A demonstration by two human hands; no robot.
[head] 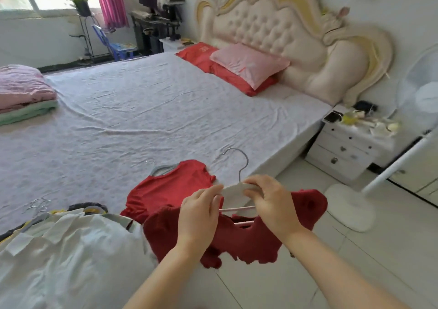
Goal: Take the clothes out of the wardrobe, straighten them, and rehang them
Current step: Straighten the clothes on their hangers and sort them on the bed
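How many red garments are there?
2: a bright red top lies on the bed; a dark red top is on the held hanger. Others may be hidden.

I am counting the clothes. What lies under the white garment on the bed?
A yellow edge, a dark edge and metal hanger hooks stick out at the top of the white garment. The rest beneath is covered.

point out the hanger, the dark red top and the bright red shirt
hanger (233, 190): head view, white top under the hook
dark red top (241, 242): head view, middle of the fabric
bright red shirt (170, 188): head view, chest
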